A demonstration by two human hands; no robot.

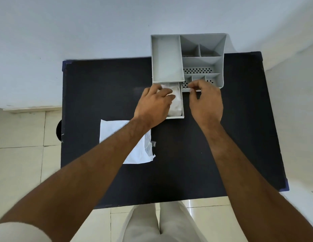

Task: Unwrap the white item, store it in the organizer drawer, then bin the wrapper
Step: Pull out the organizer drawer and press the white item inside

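1. A dark desk (187,163) stands against a pale wall, with cream floor tiles around it.
2. A grey organizer (203,49) sits at the far edge of the desk, right of centre. It has one long open compartment on its left and several smaller ones on its right, some with perforated floors.
3. The drawer (181,109) is pulled out toward the person from under the long compartment.
4. The white item (177,102) lies inside the open drawer, filling most of the part that shows.
5. The left hand (155,105) rests palm down over the drawer's left side, fingers curled onto the far end of the white item and pressing on it.
6. The right hand (205,100) hovers just right of the drawer, at the front edge of the organizer. Its fingers are loosely curled with thumb and forefinger close together; it holds nothing that can be seen, and I cannot tell whether the fingertips touch the organizer.
7. The wrapper (117,131), white and crinkled with a torn clear edge, lies flat on the desk near the left side, partly hidden under the left forearm and well apart from the drawer.
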